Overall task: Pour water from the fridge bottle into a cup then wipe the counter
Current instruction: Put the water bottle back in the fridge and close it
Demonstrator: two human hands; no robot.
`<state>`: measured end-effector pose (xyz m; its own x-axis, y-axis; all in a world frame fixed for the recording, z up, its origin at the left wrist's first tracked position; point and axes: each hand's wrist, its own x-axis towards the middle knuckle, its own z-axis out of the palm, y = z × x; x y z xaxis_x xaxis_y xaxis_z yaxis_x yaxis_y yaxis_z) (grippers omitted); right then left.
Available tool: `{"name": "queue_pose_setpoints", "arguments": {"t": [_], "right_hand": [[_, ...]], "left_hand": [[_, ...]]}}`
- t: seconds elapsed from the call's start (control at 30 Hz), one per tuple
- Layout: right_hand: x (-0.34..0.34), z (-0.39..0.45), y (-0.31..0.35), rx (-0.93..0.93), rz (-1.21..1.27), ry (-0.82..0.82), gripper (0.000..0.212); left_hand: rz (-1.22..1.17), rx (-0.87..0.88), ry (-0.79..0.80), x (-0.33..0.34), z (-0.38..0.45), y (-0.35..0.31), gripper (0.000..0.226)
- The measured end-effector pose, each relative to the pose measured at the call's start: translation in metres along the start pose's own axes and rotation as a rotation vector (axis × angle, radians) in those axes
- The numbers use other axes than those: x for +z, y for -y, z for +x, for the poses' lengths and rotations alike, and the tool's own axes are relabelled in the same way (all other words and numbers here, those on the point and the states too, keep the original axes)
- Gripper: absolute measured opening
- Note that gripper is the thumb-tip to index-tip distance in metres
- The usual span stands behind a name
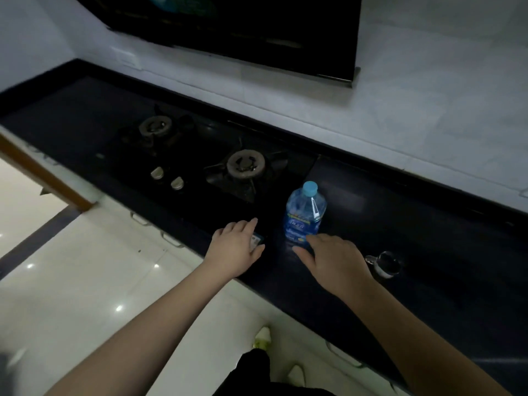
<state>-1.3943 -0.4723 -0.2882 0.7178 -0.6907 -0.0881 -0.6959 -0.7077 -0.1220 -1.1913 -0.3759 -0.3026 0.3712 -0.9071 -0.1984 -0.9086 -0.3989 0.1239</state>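
A clear plastic water bottle [304,212] with a blue cap and blue label stands upright on the dark counter [428,241], just right of the stove. My right hand [334,260] hovers right in front of the bottle's base, fingers spread, not gripping it. My left hand [235,248] rests near the counter's front edge, left of the bottle, over a small light object [255,240] that I cannot identify. A small clear glass cup [385,264] stands on the counter to the right of my right hand.
A two-burner gas stove [200,164] with two knobs [167,178] is set into the counter on the left. A black range hood [243,27] hangs above on the white wall. Below the counter are cabinet handles [171,238] and a glossy tiled floor [85,281].
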Motion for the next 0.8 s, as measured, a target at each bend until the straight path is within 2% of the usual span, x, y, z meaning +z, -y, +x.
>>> {"name": "queue_pose_setpoints", "arguments": {"t": [0.17, 0.27, 0.4, 0.57, 0.7, 0.8], "right_hand": [[0.003, -0.007, 0.028, -0.084, -0.013, 0.014, 0.08], [0.003, -0.007, 0.052, -0.145, -0.013, -0.005, 0.073], [0.007, -0.004, 0.097, -0.242, -0.041, 0.035, 0.063], [0.015, -0.007, 0.165, -0.369, -0.021, 0.085, 0.063], [0.014, -0.02, 0.232, -0.499, -0.061, 0.117, 0.081], [0.015, -0.034, 0.285, -0.594, -0.102, 0.131, 0.087]], "left_hand": [[0.111, -0.1, -0.067, -0.014, -0.046, 0.01, 0.071], [0.122, -0.177, -0.053, -0.019, -0.07, 0.025, 0.086], [0.102, -0.286, -0.049, -0.021, -0.108, 0.052, 0.089], [0.06, -0.416, -0.054, -0.019, -0.17, 0.095, 0.089], [0.02, -0.528, -0.06, -0.012, -0.23, 0.134, 0.068], [0.014, -0.621, -0.065, -0.007, -0.277, 0.163, 0.077]]}}
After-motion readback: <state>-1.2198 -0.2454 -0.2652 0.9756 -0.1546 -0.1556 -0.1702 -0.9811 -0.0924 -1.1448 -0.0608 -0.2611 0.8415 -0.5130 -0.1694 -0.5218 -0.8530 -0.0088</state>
